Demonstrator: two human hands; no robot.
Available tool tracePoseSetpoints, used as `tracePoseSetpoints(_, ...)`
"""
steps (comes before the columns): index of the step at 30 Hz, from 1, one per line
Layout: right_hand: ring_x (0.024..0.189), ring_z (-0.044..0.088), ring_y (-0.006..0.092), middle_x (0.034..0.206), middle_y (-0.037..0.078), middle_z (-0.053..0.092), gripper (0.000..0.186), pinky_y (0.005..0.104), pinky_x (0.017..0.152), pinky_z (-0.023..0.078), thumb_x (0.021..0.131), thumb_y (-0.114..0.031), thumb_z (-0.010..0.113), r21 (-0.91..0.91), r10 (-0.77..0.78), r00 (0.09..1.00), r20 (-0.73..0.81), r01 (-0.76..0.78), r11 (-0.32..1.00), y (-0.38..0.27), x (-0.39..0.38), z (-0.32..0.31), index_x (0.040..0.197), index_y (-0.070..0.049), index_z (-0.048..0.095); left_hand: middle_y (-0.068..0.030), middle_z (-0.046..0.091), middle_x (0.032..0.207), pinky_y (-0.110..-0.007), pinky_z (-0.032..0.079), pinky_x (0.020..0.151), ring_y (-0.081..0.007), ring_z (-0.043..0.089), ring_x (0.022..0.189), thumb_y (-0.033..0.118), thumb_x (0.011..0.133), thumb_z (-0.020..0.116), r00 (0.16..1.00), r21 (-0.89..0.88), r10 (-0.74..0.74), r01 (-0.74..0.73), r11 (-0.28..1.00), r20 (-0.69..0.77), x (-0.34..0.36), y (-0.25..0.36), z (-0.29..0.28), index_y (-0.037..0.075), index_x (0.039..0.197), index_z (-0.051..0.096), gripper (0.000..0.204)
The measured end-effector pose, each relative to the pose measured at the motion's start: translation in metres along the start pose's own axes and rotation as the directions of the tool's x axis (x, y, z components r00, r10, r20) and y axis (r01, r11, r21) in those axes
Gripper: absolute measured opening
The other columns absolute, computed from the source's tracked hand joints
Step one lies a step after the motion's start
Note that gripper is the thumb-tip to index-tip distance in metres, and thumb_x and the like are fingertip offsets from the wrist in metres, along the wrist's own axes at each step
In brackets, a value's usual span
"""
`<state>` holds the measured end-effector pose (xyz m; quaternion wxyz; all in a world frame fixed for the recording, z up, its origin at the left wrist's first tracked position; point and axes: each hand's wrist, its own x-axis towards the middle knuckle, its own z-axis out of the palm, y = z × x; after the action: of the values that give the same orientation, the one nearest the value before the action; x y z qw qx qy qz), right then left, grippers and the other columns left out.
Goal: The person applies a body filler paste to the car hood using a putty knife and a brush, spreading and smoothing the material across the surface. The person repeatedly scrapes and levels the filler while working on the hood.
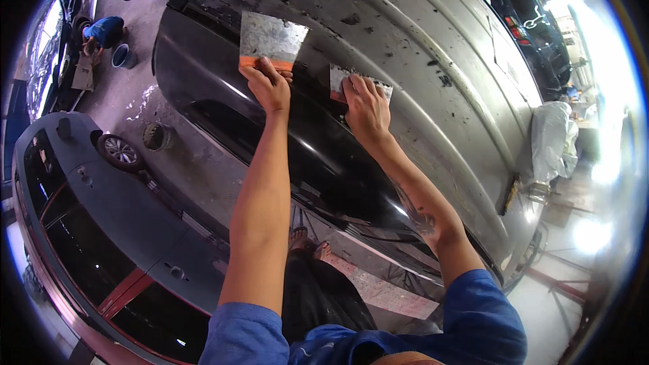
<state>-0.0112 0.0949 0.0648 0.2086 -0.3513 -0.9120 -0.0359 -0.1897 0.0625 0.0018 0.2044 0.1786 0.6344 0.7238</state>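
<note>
My left hand grips a wide metal spreader with an orange lower band, its flat blade pointing away from me and spotted with dark residue. To its right, my right hand has its fingers over a second, smaller spreader, which has dark bits along its far edge. Both are over the roof of a large vehicle, whose ribbed metal top is silver-grey with dark patches. Its glossy black side edge runs beneath my left forearm. Whether either blade touches the surface, I cannot tell.
I stand on a speckled plank. A dark grey car is at lower left. Buckets stand on the floor near a crouching person in blue. A black car and draped plastic sheeting lie to the right.
</note>
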Motion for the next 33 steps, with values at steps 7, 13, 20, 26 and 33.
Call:
tracePoseSetpoints(7, 0.089, 0.066, 0.0340, 0.089, 0.015, 0.067, 0.015, 0.0440, 0.076, 0.053, 0.075, -0.010, 0.060, -0.014, 0.207, 0.916, 0.344, -0.215, 0.976, 0.029, 0.107, 0.002, 0.086, -0.006, 0.070, -0.0118, 0.055, 0.080, -0.026, 0.043, 0.044, -0.0151, 0.054, 0.050, 0.013, 0.100, 0.043, 0.993, -0.062, 0.081, -0.086, 0.994, -0.091, 0.000, -0.002, 0.004, 0.002, 0.104, 0.030, 0.017)
tracePoseSetpoints(13, 0.081, 0.066, 0.0375, 0.081, 0.018, 0.068, 0.017, 0.0460, 0.073, 0.054, 0.073, -0.010, 0.061, 0.000, 0.085, 0.971, 0.224, -0.087, 0.996, 0.032, 0.096, 0.018, 0.086, -0.005, 0.070, -0.0081, 0.054, 0.073, -0.026, 0.046, 0.045, -0.0142, 0.056, 0.051, 0.016, 0.101, 0.044, 0.989, 0.073, 0.116, -0.109, 0.991, -0.090, 0.002, -0.005, 0.002, 0.004, 0.102, 0.030, 0.018)
tracePoseSetpoints(20, 0.083, 0.066, 0.0380, 0.084, 0.020, 0.067, 0.013, 0.0477, 0.072, 0.052, 0.074, -0.011, 0.061, 0.021, 0.106, 0.961, 0.254, -0.115, 0.993, 0.036, 0.117, 0.022, 0.083, -0.005, 0.069, -0.0094, 0.057, 0.065, -0.030, 0.044, 0.049, -0.0173, 0.058, 0.052, 0.020, 0.101, 0.043, 0.994, 0.042, 0.070, -0.067, 0.997, -0.079, 0.000, -0.010, 0.001, 0.002, 0.095, 0.035, 0.021)
tracePoseSetpoints(26, 0.082, 0.065, 0.0381, 0.085, 0.018, 0.067, 0.017, 0.0480, 0.072, 0.052, 0.080, -0.014, 0.060, -0.040, 0.088, 0.951, 0.295, -0.079, 0.996, 0.021, 0.120, 0.022, 0.090, -0.007, 0.071, -0.0118, 0.057, 0.067, -0.032, 0.045, 0.050, -0.0201, 0.060, 0.054, 0.018, 0.100, 0.046, 0.991, 0.001, -0.100, 0.100, 0.995, -0.085, 0.004, -0.012, 0.002, 0.002, 0.097, 0.033, 0.021)
tracePoseSetpoints(33, 0.082, 0.067, 0.0359, 0.083, 0.018, 0.068, 0.013, 0.0443, 0.074, 0.054, 0.073, -0.011, 0.064, -0.089, 0.128, 0.951, 0.282, -0.106, 0.990, 0.025, 0.151, 0.033, 0.083, -0.005, 0.070, -0.0085, 0.056, 0.069, -0.029, 0.045, 0.047, -0.0141, 0.056, 0.053, 0.014, 0.101, 0.043, 0.996, 0.127, 0.070, -0.062, 0.990, -0.058, -0.001, -0.006, 0.000, 0.003, 0.100, 0.030, 0.017)
